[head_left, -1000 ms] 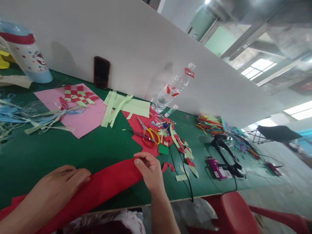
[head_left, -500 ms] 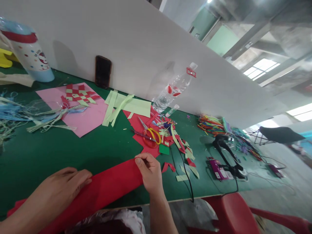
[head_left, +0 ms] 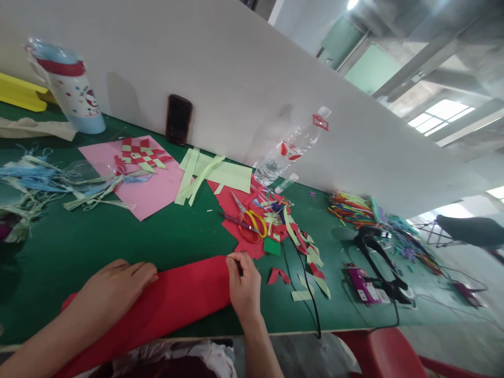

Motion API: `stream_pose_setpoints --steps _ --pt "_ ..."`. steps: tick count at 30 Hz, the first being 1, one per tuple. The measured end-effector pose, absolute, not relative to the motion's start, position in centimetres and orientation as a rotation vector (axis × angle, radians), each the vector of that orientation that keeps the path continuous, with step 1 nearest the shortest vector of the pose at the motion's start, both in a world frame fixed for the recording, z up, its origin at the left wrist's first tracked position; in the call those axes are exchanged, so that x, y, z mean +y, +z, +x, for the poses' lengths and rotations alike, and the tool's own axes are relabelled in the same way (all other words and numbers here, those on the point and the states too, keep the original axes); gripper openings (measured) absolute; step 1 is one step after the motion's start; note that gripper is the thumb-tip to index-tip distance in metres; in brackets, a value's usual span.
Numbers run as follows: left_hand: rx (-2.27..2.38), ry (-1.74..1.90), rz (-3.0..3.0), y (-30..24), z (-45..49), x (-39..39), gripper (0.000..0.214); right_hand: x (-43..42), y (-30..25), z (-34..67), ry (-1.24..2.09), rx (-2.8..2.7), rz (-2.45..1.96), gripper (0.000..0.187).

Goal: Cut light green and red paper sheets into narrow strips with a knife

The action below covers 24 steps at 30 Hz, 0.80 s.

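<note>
A long folded sheet of red paper [head_left: 192,289] lies aslant along the table's near edge. At its right end my right hand [head_left: 244,283] pinches the corner between thumb and fingers. My left hand [head_left: 122,291] rests over the upper edge toward the left, fingers curled together and pressing on the paper; its thumb is mostly hidden. Beyond the right hand, two pairs of scissors, one with yellow handles [head_left: 258,223], lie on red paper scraps [head_left: 226,195]. Pale green strips [head_left: 207,170] and a pink sheet [head_left: 157,191] bearing a red-and-green woven piece [head_left: 136,153] sit further back.
A plastic bottle [head_left: 289,152], a glue stick [head_left: 286,184], a phone [head_left: 178,119] and a thermos [head_left: 74,94] stand by the partition. Blue tassels [head_left: 35,176] lie left. On the right are pipe cleaners [head_left: 352,207], a black strap [head_left: 374,252], a purple box [head_left: 358,283] and a cable [head_left: 313,302].
The view has shifted slightly, so the table's things appear further right. Both hands keep the same places on the red paper, the right one still pinching its end.
</note>
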<state>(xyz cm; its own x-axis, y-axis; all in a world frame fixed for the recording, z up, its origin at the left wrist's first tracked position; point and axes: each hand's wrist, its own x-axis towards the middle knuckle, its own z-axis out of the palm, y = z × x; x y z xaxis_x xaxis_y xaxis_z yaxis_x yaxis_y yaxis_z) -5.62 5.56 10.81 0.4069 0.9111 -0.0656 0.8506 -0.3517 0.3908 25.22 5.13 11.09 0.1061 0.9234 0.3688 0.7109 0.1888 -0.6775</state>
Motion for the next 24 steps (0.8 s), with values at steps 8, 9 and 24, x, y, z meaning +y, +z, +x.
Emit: stream_pose_setpoints --steps 8,9,24 --pt "1.583 0.64 2.609 10.5 -7.4 3.4 0.049 4.9 8.8 26.4 0.141 -1.745 -1.652 0.033" --pt "1.566 0.784 2.622 10.7 -7.0 2.6 0.045 4.9 8.6 26.4 0.123 -1.757 -1.659 0.035" --pt "1.336 0.752 2.853 7.4 -5.4 1.2 0.071 4.8 8.0 26.2 -0.061 -1.889 -1.704 0.042"
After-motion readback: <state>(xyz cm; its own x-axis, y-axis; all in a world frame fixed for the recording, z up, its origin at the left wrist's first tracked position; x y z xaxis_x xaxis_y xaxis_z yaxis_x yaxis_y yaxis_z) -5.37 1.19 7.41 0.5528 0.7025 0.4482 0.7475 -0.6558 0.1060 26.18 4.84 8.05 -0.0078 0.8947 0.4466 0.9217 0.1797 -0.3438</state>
